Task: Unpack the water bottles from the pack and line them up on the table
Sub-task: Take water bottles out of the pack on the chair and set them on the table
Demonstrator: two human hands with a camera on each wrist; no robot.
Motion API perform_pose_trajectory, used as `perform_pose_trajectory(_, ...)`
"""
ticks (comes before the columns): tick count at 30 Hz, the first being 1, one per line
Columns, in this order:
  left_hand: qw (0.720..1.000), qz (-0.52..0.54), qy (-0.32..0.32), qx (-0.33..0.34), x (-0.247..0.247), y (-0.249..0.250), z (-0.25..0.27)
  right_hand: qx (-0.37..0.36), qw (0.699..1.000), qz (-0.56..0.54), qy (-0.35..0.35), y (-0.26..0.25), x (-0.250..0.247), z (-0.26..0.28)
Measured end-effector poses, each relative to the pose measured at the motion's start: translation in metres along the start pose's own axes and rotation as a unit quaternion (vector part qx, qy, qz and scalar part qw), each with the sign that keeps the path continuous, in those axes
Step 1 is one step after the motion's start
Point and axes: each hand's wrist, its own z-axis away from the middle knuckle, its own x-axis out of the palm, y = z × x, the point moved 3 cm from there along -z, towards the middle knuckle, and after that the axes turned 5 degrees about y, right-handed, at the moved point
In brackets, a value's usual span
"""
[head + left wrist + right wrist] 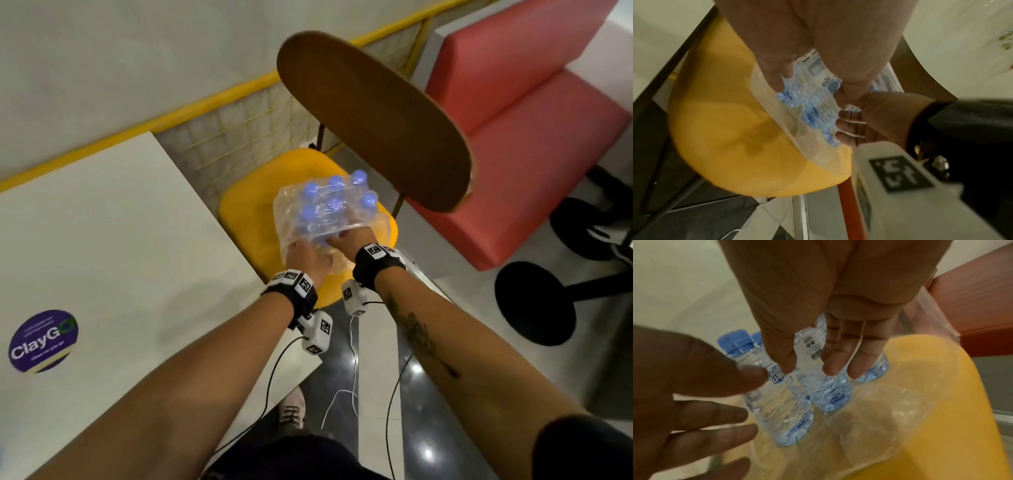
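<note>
Both hands point(329, 246) at pack point(329, 219), six bottles point(335, 183) inside

"ClayGo" on a round purple sticker point(43, 341) on the table point(120, 240).

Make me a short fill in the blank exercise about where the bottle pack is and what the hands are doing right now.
1. The pack of water bottles sits on a chair seat coloured ____.
2. The bottle caps are coloured ____.
3. The number of caps showing in the head view is ____.
4. The left hand and right hand both reach into the clear plastic ____.

Missing words: yellow; blue; six; wrap
</note>
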Motion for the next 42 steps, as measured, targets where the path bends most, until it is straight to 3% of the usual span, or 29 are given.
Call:
perform_pose_trajectory(3,0.999,0.002,0.051,-0.016,-0.006,0.007,-0.016,0.007,0.999,0.02,-0.044,0.004,0.007,-0.018)
perform_pose_trajectory(8,0.996,0.032,0.076,0.025,-0.017,0.014,-0.018,0.018,1.0,-0.009,0.007,0.01,0.005,-0.011)
perform_pose_trajectory(13,0.995,-0.034,0.005,0.098,-0.014,0.01,-0.003,-0.034,0.994,-0.075,0.074,0.015,0.008,0.01)
perform_pose_trajectory(18,0.961,-0.185,-0.007,0.206,-0.014,-0.005,0.02,-0.056,0.987,-0.099,0.114,0.022,0.008,0.045)
perform_pose_trajectory(23,0.971,-0.125,0.006,0.204,-0.048,-0.007,0.03,-0.073,0.981,-0.102,0.148,0.023,0.002,0.08)
perform_pose_trajectory(27,0.978,-0.088,0.043,0.186,-0.094,-0.018,0.052,-0.096,0.979,-0.096,0.155,0.01,0.0,0.124)
perform_pose_trajectory(31,0.978,-0.06,0.082,0.184,-0.166,-0.043,0.091,-0.181,0.968,-0.089,0.146,-0.024,0.012,0.165)
perform_pose_trajectory(35,0.979,-0.055,0.116,0.157,-0.258,-0.08,0.136,-0.23,0.965,-0.1,0.08,-0.086,0.045,0.202)
perform_pose_trajectory(42,0.961,-0.198,0.182,0.059,-0.404,-0.183,0.198,-0.313,0.944,-0.082,-0.065,-0.216,0.153,0.259)
